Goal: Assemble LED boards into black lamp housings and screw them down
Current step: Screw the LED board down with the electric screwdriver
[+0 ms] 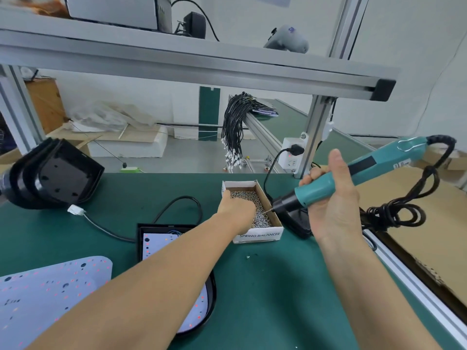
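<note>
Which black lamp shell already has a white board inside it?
The flat lamp shell under the left arm; a white board sits in it. The stacked shells at far left hold none.

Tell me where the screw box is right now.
Head view, centre-right on the green mat: the screw box sits between the housing and the screwdriver, with the left hand reaching into it.

1. The screw box (252, 208) sits on the bench (278, 286) near its right edge, the left hand (237, 210) in it.
2. A housing (141, 238) with a board (149, 245) in it lies left of the box.
3. Stacked housings (55, 175) lie at the far left corner.
4. More boards (50, 286) lie at the near left edge.
5. The right hand (331, 198) holds a screwdriver (353, 173) right of the box.
</note>
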